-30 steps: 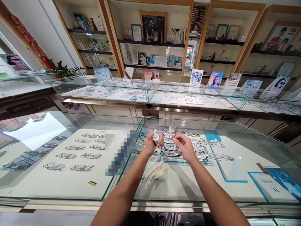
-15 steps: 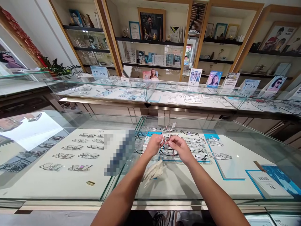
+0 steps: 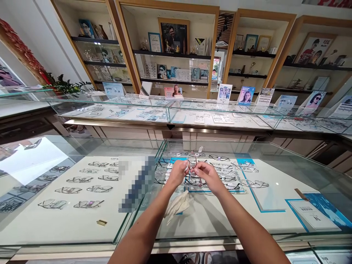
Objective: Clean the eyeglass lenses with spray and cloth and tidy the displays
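Above the glass counter I hold a pair of eyeglasses with a thin reddish frame. My left hand is closed, its thumb and fingers pinching the left side of the glasses. From the other side, the fingertips of my right hand grip the frame, close to the left fingers. A small white tag shows just above the glasses. My fingers hide much of the frame. Below my left wrist, a crumpled cream cloth lies on the counter.
Under the glass, rows of eyeglasses lie to the left, with more beneath my hands. A gold-coloured clip and a framed card are also there. Across the aisle runs another glass display counter with standing cards.
The view has shifted slightly, so the room sits a little lower and further left. Both hands still grip the eyeglasses, which have turned slightly between my fingers.
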Motion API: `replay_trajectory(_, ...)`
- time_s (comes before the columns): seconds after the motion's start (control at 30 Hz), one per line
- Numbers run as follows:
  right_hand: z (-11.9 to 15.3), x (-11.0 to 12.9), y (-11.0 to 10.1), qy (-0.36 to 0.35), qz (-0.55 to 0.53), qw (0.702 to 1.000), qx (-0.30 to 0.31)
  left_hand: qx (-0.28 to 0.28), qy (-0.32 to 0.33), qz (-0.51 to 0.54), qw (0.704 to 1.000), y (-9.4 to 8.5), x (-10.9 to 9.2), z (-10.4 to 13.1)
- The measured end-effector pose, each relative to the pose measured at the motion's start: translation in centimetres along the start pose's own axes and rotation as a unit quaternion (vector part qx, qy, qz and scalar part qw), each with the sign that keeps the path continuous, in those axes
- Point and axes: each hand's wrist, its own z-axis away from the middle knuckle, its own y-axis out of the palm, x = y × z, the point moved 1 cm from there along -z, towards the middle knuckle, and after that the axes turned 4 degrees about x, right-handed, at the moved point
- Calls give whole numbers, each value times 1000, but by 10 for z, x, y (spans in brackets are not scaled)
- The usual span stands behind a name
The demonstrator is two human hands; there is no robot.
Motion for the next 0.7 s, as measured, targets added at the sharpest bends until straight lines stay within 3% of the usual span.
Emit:
replay_trajectory(0.2, -2, -6, -5, -10, -22, 999, -32, 15, 9, -41, 999, 0, -11, 2)
replay_trajectory(0.43, -6, -11, -14, -13, -69, 993, -98, 106, 16, -167, 980, 9, -21, 7)
replay_trajectory(0.6, -6, -10, -14, -14, -73, 993, -89, 105, 14, -165, 981, 9, -21, 6)
replay_trajectory(0.7, -5, -6, -13, -11, -58, 995, -84, 73, 14, -114, 991, 5, -18, 5)
